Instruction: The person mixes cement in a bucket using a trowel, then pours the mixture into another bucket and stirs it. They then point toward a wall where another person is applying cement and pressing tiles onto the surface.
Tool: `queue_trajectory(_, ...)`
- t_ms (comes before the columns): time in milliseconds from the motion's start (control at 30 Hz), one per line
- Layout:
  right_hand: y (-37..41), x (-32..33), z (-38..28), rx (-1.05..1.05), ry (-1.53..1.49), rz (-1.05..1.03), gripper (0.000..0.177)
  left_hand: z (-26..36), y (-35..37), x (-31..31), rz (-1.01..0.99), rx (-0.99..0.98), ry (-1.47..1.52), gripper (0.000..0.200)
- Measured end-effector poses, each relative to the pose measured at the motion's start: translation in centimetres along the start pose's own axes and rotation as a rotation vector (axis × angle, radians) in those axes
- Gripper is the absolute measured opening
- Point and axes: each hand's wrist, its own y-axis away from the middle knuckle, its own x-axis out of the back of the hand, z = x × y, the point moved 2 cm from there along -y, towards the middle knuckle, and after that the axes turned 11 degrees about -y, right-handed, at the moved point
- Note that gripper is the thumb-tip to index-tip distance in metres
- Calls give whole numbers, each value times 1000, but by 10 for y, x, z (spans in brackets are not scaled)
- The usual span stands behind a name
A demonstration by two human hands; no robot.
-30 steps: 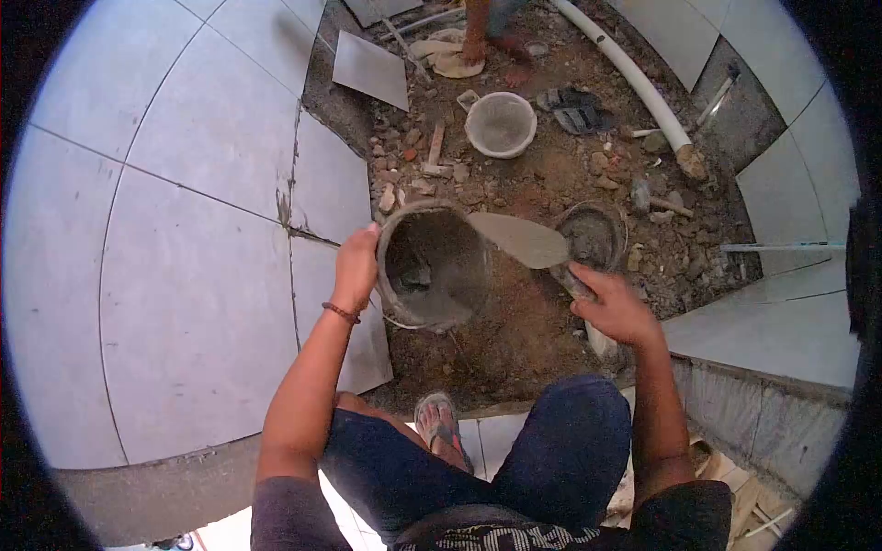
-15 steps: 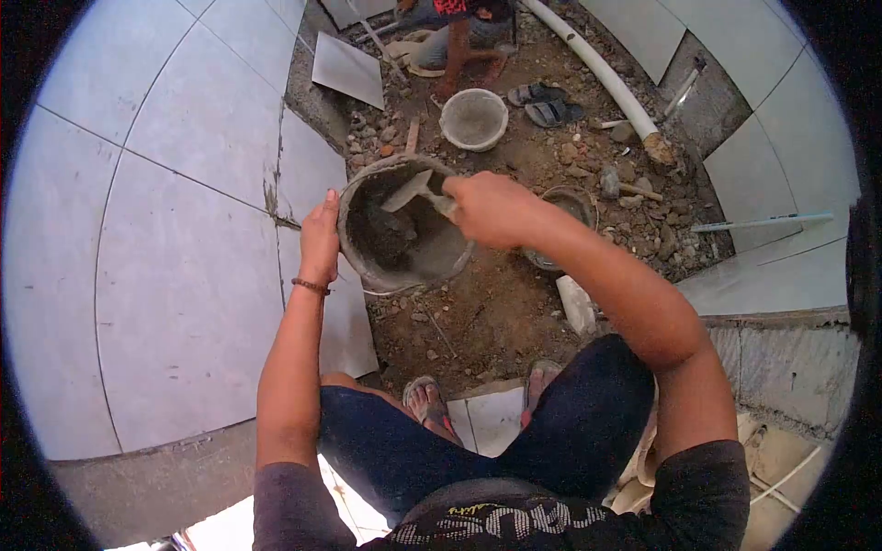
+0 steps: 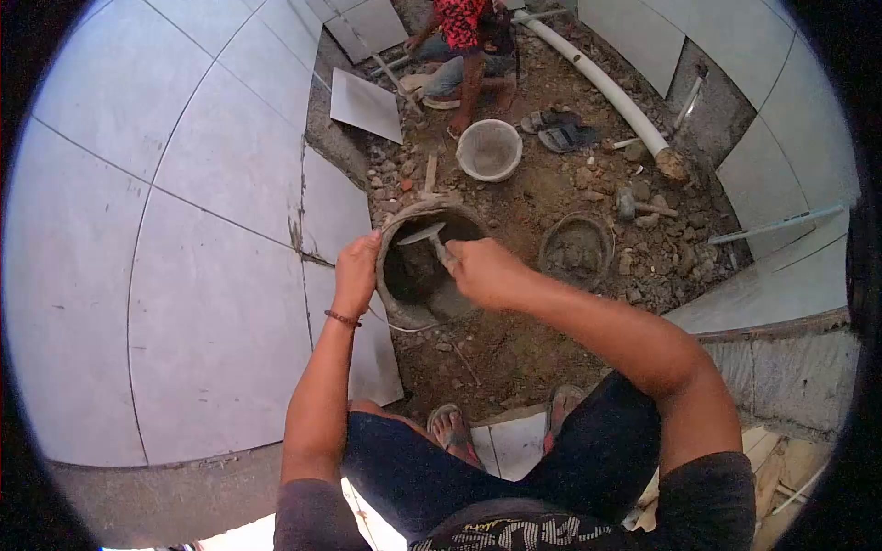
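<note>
A dark bucket (image 3: pixel 388 292) stands tilted on the dirt in front of me, with wet grey mortar (image 3: pixel 448 301) inside. My left hand (image 3: pixel 356 271) grips the bucket's left rim, the thumb on top. In my right hand (image 3: pixel 487 273) is the handle of a trowel (image 3: pixel 424 233), fingers wrapped around it. The trowel's blade is over the bucket's mouth, pointing left, above the mortar. A thin wire handle hangs along the bucket's lower side.
A second bucket of mortar (image 3: pixel 577 255) sits to the right, and a pale bucket (image 3: pixel 489 151) beyond. Past it, another person (image 3: pixel 464 64) crouches. Rubble (image 3: pixel 675 243), a hammer (image 3: pixel 643 207), sandals (image 3: pixel 562 133) and a white pipe (image 3: pixel 597 78) lie around. Tiled walls (image 3: pixel 220 303) flank me.
The trowel's blade has turned flatter and come up toward the bucket's far rim. My view has shifted, so the scene sits lower and to the right. The other person shows more.
</note>
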Motion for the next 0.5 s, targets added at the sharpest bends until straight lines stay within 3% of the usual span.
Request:
queue_trajectory(33, 1, -4, 1, 15, -16, -7, 35, -5, -3, 2, 21, -14, -12, 42)
queue_trajectory(167, 0, -14, 1, 63, -40, 20, 28, 1, -2, 12, 73, -19, -18, 41)
queue_trajectory(300, 4, -17, -6, 123, 34, -80, 29, 14, 1, 15, 145, -129, -6, 41)
queue_trajectory(500, 11, -12, -13, 140, 290, -246, 29, -15, -11, 34, 279, -18, 120, 39)
